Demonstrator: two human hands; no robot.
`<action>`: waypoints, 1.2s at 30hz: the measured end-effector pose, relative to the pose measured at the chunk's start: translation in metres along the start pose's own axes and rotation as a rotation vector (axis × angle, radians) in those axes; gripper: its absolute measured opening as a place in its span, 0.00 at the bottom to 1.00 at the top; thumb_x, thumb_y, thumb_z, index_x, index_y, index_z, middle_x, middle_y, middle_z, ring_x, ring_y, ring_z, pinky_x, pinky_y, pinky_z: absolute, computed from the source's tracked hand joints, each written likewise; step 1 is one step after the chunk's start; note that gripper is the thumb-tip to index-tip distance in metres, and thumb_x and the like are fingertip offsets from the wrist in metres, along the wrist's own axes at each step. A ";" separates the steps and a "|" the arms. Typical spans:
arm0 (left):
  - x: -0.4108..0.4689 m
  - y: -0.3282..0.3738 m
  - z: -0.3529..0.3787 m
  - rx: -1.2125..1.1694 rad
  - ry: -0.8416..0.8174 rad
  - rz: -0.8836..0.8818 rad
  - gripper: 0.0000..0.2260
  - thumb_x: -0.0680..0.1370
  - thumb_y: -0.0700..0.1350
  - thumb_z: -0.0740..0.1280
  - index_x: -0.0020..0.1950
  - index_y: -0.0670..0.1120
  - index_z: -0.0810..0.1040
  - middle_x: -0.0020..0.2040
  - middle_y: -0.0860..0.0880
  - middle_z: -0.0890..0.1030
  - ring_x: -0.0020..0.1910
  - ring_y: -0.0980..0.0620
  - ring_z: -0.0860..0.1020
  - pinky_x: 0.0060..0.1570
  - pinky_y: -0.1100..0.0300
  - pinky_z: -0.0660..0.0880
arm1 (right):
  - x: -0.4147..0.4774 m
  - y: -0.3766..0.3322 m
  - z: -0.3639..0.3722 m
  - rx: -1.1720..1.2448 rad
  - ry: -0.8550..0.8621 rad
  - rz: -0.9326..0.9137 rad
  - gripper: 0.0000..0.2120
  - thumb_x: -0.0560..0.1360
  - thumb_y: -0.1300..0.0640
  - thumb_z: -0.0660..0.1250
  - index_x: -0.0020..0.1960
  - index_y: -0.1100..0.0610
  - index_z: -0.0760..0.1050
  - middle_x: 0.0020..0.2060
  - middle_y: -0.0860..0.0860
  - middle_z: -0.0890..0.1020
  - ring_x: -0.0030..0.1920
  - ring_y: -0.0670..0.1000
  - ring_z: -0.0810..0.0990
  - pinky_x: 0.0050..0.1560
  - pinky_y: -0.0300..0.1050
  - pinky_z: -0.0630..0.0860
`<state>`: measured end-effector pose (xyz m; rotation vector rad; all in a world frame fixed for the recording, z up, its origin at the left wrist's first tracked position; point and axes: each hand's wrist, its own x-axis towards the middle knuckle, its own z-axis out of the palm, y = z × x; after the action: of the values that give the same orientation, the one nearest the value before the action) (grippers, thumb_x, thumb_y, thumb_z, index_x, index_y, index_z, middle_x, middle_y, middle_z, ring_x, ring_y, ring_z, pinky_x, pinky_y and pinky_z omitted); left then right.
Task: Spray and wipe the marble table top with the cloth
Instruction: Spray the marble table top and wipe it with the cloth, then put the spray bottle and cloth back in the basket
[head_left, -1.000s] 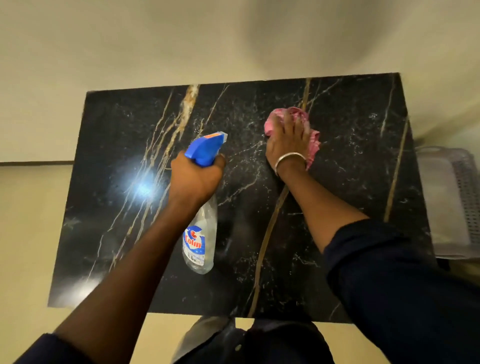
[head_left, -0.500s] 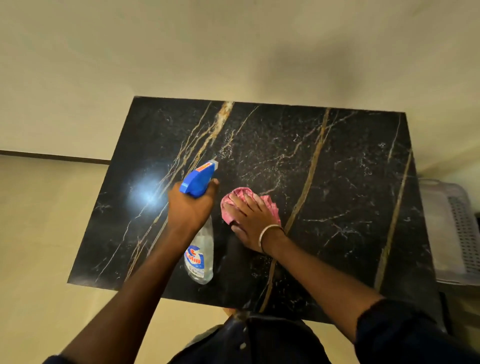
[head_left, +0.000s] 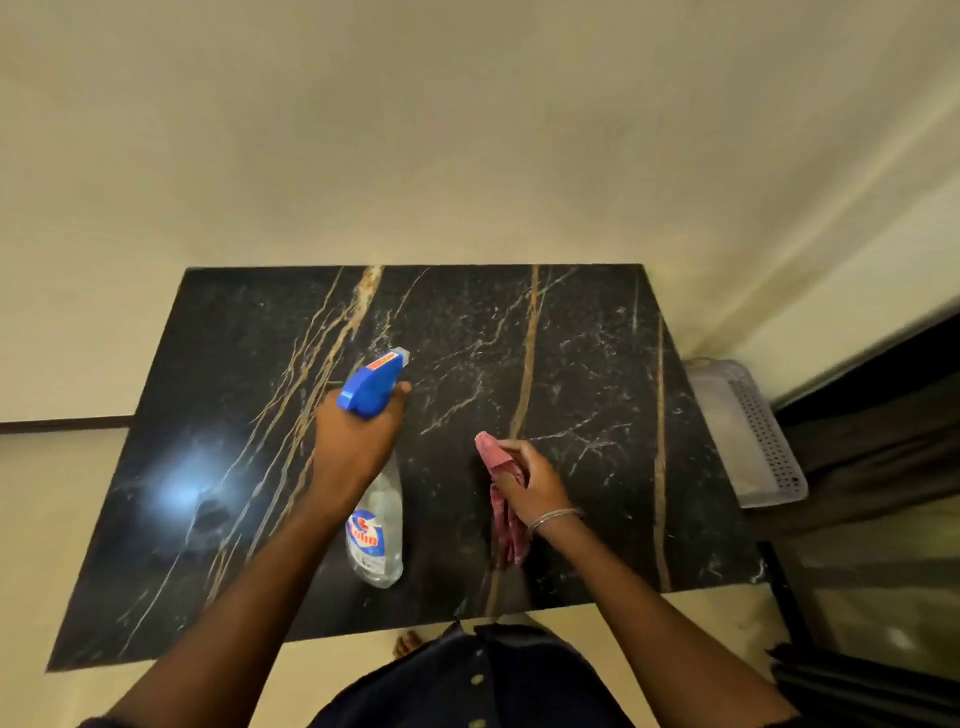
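A black marble table top (head_left: 582, 364) with gold and white veins fills the middle of the view. My left hand (head_left: 356, 441) grips a clear spray bottle (head_left: 375, 535) with a blue trigger head, held above the table's centre with the nozzle pointing away from me. To its right, my right hand (head_left: 530, 483) is lifted off the surface and holds a bunched pink cloth (head_left: 504, 525), which hangs down from the fist toward the near edge. A metal bangle sits on that wrist.
A white perforated plastic basket (head_left: 753, 431) stands right of the table. A cream wall rises behind the far edge, with a dark doorway or curtain at the far right. A lamp glare marks the table's left side (head_left: 182, 493). Cream floor lies below.
My right hand has lifted the cloth off the marble, where it had been pressed flat, and bunched it in the fist. The view has pulled back. The spray bottle stays in my left hand.
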<state>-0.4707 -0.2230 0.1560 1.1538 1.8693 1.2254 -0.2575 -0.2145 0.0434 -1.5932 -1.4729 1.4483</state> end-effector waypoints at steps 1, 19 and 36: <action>-0.002 0.003 0.003 0.000 -0.017 0.012 0.07 0.77 0.44 0.69 0.40 0.48 0.73 0.32 0.48 0.74 0.29 0.55 0.72 0.30 0.68 0.69 | -0.003 -0.002 -0.006 0.180 0.032 0.138 0.12 0.78 0.51 0.67 0.61 0.49 0.77 0.54 0.46 0.83 0.55 0.47 0.81 0.50 0.35 0.76; 0.010 0.099 0.163 -0.018 -0.352 0.137 0.19 0.74 0.60 0.64 0.46 0.43 0.78 0.37 0.44 0.79 0.35 0.50 0.78 0.41 0.53 0.75 | 0.032 0.001 -0.192 0.904 0.123 0.449 0.18 0.74 0.57 0.71 0.63 0.58 0.76 0.55 0.60 0.83 0.56 0.61 0.81 0.50 0.57 0.78; 0.010 0.200 0.473 -0.053 -0.578 0.112 0.15 0.76 0.56 0.67 0.38 0.46 0.73 0.29 0.51 0.73 0.29 0.59 0.72 0.33 0.67 0.70 | 0.137 0.135 -0.457 0.795 0.547 0.434 0.04 0.76 0.66 0.68 0.49 0.59 0.77 0.48 0.60 0.82 0.44 0.58 0.81 0.47 0.55 0.79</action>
<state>-0.0113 0.0073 0.1604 1.4154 1.3467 0.8646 0.1873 0.0011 0.0068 -1.6124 -0.1858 1.3884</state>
